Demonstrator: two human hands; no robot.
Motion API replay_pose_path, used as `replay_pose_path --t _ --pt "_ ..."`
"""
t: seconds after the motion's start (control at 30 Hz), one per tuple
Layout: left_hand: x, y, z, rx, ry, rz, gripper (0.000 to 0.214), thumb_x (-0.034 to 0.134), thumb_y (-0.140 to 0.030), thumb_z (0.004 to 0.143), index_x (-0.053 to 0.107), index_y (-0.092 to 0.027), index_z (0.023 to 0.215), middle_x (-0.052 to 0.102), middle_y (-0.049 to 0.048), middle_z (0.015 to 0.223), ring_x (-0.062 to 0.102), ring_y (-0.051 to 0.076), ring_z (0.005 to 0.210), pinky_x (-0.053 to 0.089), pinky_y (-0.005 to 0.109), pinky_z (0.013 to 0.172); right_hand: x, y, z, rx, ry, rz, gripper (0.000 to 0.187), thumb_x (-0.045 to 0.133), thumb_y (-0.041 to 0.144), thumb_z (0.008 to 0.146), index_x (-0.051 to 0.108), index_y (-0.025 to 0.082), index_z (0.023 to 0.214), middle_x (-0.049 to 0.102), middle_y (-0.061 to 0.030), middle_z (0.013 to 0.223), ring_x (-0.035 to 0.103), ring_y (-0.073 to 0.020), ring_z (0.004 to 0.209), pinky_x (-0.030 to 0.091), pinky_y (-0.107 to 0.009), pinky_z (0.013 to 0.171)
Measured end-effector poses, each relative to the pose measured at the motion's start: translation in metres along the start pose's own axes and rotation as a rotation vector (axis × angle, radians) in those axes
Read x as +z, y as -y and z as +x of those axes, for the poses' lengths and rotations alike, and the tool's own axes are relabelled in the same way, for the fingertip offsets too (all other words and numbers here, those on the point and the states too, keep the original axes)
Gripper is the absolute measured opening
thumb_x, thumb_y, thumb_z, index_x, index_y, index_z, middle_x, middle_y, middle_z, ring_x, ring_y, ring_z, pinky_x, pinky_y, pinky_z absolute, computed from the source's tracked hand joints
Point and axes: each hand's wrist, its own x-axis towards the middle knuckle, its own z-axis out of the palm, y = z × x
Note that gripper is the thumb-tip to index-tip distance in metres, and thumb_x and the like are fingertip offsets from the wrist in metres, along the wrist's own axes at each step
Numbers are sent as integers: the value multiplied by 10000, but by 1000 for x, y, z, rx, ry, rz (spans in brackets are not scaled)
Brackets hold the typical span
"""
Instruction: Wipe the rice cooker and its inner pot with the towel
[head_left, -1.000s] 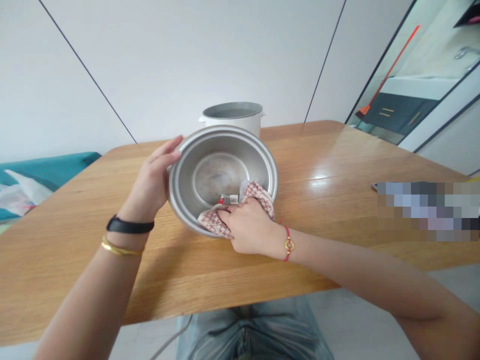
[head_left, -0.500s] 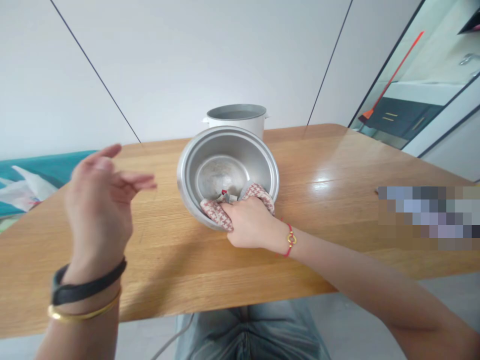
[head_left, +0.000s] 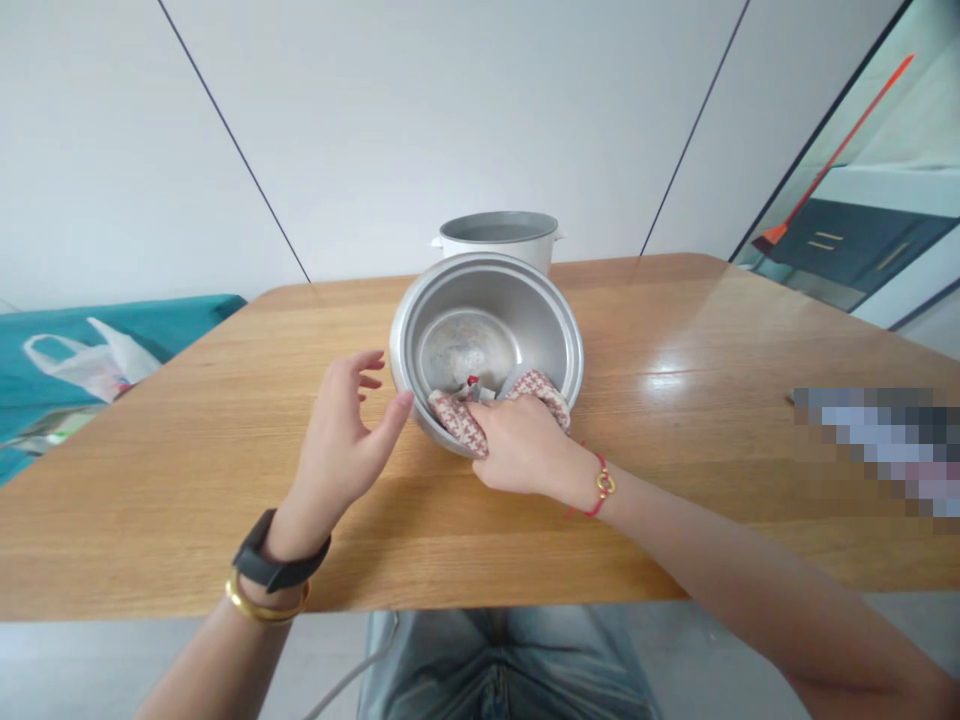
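Note:
A silver metal inner pot point(head_left: 480, 300) is tilted on the wooden table with its mouth facing me. My right hand point(head_left: 525, 445) is closed around a brown-and-white houndstooth cloth point(head_left: 459, 422) at the pot's near rim; the cloth folds over the inside and covers part of it. Its fingers are partly hidden inside the pot. At the pot's left side my left hand point(head_left: 349, 425) is open, thumb and fingers apart, very close to the rim; whether it touches cannot be made out. Behind the pot stands a white rice cooker body point(head_left: 495, 250) with a grey rim, its lid off.
The wooden table point(head_left: 675, 480) reaches back to a white panelled wall. Left of it, a white plastic bag point(head_left: 105, 365) lies on a teal surface point(head_left: 202, 310). A blurred-out item point(head_left: 885, 430) is at the table's right. An orange broom point(head_left: 840, 150) leans beyond the doorway at the far right.
My left hand has come in from the left, down to the pot's left rim. The view has shifted slightly left. My right hand keeps its hold on the cloth at the rim.

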Motion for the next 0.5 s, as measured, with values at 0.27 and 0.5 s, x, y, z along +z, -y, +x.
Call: replay_pose_path --t 0.27,0.5 --pt "3 -25 -9 301 -70 301 609 716 -251 821 542 -340 1397 503 97 1514 447 371 1397 224 607 1200 -4 1 -1 3 -62 -34 483 507 228 853 566 236 1332 762 -98 985 725 -309 846 453 -414 749" --pt "4 -23 -10 265 -122 265 1025 793 -569 734 282 -315 1585 184 147 1678 139 458 1531 56 694 1200 -6 -1 0 8 -39 -46 532 501 260 880 501 288 1411 761 -80 980 731 -319 853 453 -391 721"
